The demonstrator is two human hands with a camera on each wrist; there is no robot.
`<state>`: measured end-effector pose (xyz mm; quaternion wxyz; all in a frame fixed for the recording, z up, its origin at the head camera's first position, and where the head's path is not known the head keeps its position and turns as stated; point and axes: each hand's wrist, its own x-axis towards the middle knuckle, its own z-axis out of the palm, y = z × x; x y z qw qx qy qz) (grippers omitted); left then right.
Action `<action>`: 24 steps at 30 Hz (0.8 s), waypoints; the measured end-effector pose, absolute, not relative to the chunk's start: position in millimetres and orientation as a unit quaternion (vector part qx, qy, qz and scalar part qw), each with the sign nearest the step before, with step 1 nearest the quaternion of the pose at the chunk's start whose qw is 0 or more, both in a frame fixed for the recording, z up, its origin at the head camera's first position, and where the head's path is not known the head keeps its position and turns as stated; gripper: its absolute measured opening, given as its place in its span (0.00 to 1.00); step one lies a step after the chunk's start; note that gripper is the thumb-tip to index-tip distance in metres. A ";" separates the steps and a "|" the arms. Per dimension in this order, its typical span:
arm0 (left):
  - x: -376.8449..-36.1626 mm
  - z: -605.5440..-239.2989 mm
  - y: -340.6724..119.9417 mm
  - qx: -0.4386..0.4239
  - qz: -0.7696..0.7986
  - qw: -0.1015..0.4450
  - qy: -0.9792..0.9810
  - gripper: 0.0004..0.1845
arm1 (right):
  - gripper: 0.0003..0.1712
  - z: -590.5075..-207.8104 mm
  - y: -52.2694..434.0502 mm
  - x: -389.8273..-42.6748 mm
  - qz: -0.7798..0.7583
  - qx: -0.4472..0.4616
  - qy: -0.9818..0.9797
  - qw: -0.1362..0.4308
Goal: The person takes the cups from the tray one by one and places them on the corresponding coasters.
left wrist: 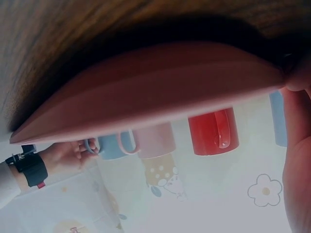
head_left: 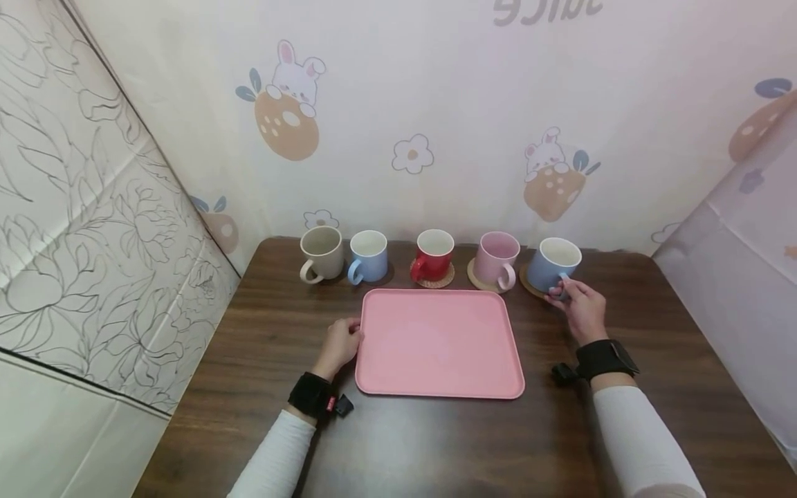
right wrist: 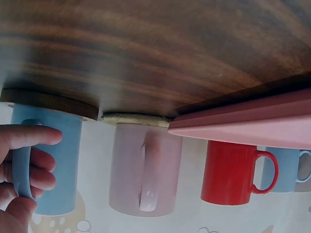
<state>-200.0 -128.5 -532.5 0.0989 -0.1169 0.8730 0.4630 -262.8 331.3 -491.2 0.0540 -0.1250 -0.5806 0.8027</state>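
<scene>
The right hand [head_left: 580, 309] curls its fingers [right wrist: 29, 137] around the handle of the light blue ceramic mug [head_left: 556, 263], which stands on a round wooden coaster at the right end of the row. The left hand [head_left: 341, 343] rests on the left edge of the flat pink plastic tray [head_left: 438, 344]; whether it grips I cannot tell. Five mugs stand behind the tray: beige [head_left: 321, 252], blue [head_left: 369, 255], red [head_left: 433, 254], pink [head_left: 498, 259] and the held one.

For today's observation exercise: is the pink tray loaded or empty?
Empty. The pink tray shows only its bare surface; all five mugs stand on the table behind it, and the right hand grips the handle of the blue mug.
</scene>
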 end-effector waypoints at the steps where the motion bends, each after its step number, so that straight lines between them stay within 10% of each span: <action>1: -200.3 -532.7 -129.0 -0.117 0.463 0.100 0.873 0.19 | 0.14 -492.4 331.4 -262.8 0.807 -0.124 -0.575 0.053; 24: -204.7 -531.4 -128.0 -0.112 0.457 0.118 0.874 0.18 | 0.31 -491.3 325.3 -265.6 0.569 -0.210 -0.792 0.071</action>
